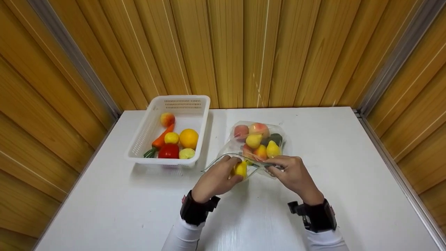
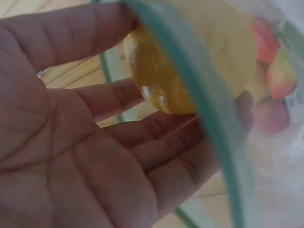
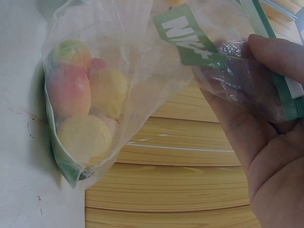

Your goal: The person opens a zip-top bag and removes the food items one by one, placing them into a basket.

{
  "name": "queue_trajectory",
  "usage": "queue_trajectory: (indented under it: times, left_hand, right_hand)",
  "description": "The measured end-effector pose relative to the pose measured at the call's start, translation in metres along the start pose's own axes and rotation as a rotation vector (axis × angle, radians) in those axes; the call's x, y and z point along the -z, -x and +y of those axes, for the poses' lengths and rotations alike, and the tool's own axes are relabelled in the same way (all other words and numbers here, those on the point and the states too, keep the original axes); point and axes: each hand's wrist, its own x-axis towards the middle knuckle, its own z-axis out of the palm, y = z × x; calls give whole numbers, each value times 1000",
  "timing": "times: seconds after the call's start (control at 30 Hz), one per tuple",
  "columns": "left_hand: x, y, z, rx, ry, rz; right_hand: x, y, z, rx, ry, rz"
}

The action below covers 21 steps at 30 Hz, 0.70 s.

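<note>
My left hand [image 1: 216, 178] holds a yellow fruit [image 1: 240, 169] at the mouth of a clear zip bag [image 3: 137, 90]. In the left wrist view, the thumb and fingers lie around the fruit [image 2: 159, 78], and the bag's green-edged rim [image 2: 190, 85] crosses in front of it. Between thumb and fingers, my right hand [image 1: 291, 172] pinches the right side of the bag's mouth. Inside the bag are peaches [image 1: 259, 129], a yellow pear [image 1: 254, 141], a lemon [image 1: 273, 149], a dark green item [image 1: 276, 138] and other produce, partly hidden by the film.
Left of the bag stands a white plastic basket [image 1: 139, 139]. It holds a peach [image 1: 167, 119], a carrot [image 1: 163, 136], an orange [image 1: 189, 138], a red tomato [image 1: 168, 151] and two yellowish items. Wood-patterned panels [image 1: 226, 52] rise behind the white table [image 1: 104, 202].
</note>
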Motion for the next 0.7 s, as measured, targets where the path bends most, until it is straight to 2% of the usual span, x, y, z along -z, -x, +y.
queue_trajectory:
  times: [0.37, 0.7]
  left_hand:
    - [36, 19, 6, -38, 27, 35]
    - [67, 31, 4, -72, 52, 71]
  right_hand:
    - [0, 0, 0, -31, 0, -5]
    - [0, 0, -1, -42, 3, -12]
